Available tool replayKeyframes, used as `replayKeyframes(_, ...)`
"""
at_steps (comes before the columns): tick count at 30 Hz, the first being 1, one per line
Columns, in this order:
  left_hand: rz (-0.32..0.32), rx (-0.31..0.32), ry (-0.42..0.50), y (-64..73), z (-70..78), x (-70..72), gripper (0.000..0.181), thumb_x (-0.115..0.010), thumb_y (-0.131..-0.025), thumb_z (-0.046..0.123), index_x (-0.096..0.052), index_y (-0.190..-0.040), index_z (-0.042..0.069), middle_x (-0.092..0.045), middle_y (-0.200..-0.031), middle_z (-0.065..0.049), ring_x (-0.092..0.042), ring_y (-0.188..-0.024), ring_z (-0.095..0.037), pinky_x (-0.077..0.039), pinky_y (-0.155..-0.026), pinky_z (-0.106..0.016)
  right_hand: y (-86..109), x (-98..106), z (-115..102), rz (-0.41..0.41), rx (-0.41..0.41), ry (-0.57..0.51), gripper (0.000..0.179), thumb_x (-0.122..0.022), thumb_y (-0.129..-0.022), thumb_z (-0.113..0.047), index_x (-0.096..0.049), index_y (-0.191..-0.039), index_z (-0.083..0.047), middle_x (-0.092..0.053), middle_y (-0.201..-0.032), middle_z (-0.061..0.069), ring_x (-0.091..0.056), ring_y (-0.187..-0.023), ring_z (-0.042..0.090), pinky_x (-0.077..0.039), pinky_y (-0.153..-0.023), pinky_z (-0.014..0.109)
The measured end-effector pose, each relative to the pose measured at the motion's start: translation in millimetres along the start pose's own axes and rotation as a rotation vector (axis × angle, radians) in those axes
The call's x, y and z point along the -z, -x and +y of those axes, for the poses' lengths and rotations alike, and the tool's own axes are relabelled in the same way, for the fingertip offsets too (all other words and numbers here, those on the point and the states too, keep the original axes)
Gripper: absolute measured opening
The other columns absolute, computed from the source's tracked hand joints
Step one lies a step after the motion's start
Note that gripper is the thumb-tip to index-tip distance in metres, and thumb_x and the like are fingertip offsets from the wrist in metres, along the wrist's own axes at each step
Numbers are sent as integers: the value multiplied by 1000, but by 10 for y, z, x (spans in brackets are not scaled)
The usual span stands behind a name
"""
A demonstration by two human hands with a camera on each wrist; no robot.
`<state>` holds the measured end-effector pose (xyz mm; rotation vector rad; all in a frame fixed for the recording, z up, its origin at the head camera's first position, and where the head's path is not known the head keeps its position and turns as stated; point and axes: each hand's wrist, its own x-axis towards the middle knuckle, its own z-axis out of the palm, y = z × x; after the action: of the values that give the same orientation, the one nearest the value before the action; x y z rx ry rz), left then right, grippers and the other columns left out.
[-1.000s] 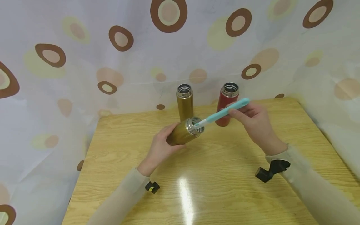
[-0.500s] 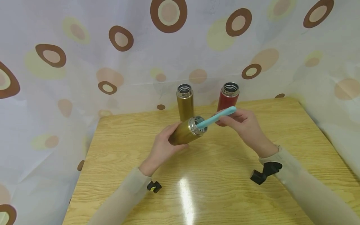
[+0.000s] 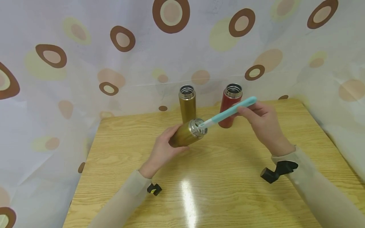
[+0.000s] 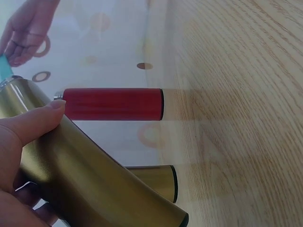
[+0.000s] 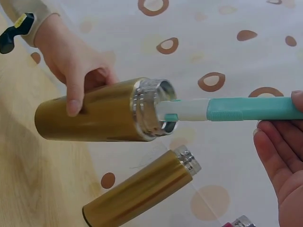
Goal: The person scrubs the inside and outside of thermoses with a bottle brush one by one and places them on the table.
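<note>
My left hand (image 3: 163, 148) grips a gold thermos bottle (image 3: 182, 136) round its body, lidless and tilted with its mouth toward the right. In the right wrist view the bottle's steel neck (image 5: 150, 106) shows its threads. Between thumb and fingers, my right hand (image 3: 263, 125) pinches a teal-handled brush (image 3: 231, 111). The brush's white section (image 5: 189, 109) enters the bottle's mouth, and its far end is hidden inside. Behind my right fingers stands a red thermos bottle (image 3: 227, 122), upright and without a lid.
A second gold thermos bottle (image 3: 187, 107) stands upright behind the held one, its mouth uncovered. All is on a wooden table (image 3: 228, 190). A patterned curtain (image 3: 142, 63) hangs along the back and sides.
My right hand first pushed the brush deeper into the bottle, then drew it back up and to the right, so the white section shows again. The left hand barely shifted.
</note>
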<state>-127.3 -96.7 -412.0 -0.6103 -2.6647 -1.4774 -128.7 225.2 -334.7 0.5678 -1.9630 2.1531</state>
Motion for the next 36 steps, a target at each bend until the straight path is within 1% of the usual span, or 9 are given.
replayKeyframes(3,-2,-3,-8,2,-8,6,78,-94,-77,13,-58,-146,14,-62,-144,-7,-58,-131,-29,-47,-110,-52,-2,17,-21,1,27,-49,13,-61,-102,2,-74,-103,7,-77,-96,3,-74,-93,17,-55,-97,28)
replayKeyframes(6,-6,0,-17,6,-18,6,78,-94,-77,12,-58,-146,13,-62,-144,-8,-58,-131,-29,-47,-111,-52,-2,7,-12,2,35,-64,13,-61,-102,3,-73,-103,8,-77,-97,4,-74,-92,18,-56,-96,29)
replayKeyframes(9,-8,5,-27,11,-26,3,78,-94,-76,11,-58,-146,12,-62,-144,-8,-58,-132,-29,-46,-112,-51,7,-16,22,21,27,-17,14,-63,-101,2,-75,-106,7,-78,-95,1,-74,-91,16,-56,-94,28)
replayKeyframes(13,-2,3,-38,15,-24,-9,78,-94,-76,10,-58,-145,11,-62,-143,-9,-58,-132,-29,-46,-113,-50,34,-68,85,30,-18,98,14,-65,-102,-3,-77,-108,1,-78,-91,-2,-72,-93,13,-55,-92,25)
replayKeyframes(16,1,-4,-39,14,-5,-20,79,-94,-76,10,-58,-146,11,-63,-143,-9,-58,-132,-29,-46,-112,-50,52,-125,134,-4,-52,143,14,-65,-103,-6,-77,-109,-1,-79,-92,-3,-72,-95,13,-55,-91,25)
replayKeyframes(21,-1,-10,-40,6,30,-41,80,-94,-76,10,-58,-147,12,-63,-143,-8,-58,-131,-29,-46,-111,-51,63,-203,192,-62,-67,121,15,-65,-102,-3,-76,-111,-2,-79,-95,-2,-76,-90,13,-60,-87,27)
replayKeyframes(27,4,-13,-31,8,39,-46,79,-94,-76,10,-58,-146,12,-63,-142,-8,-59,-130,-29,-46,-111,-50,77,-197,201,-76,-78,115,15,-64,-102,-2,-76,-112,-2,-79,-97,-2,-76,-90,13,-60,-86,27)
replayKeyframes(32,2,-16,-29,9,18,-46,79,-93,-77,11,-58,-147,12,-63,-142,-8,-59,-129,-29,-47,-111,-50,75,-130,141,-33,-84,135,14,-64,-104,-8,-76,-110,-4,-79,-96,-3,-74,-94,13,-56,-92,26)
replayKeyframes(36,-1,-14,-29,13,-6,-42,79,-94,-77,12,-58,-147,12,-63,-142,-8,-59,-130,-28,-46,-111,-50,52,-73,84,22,-53,79,14,-64,-103,-5,-76,-109,-1,-77,-97,-2,-72,-95,14,-55,-93,26)
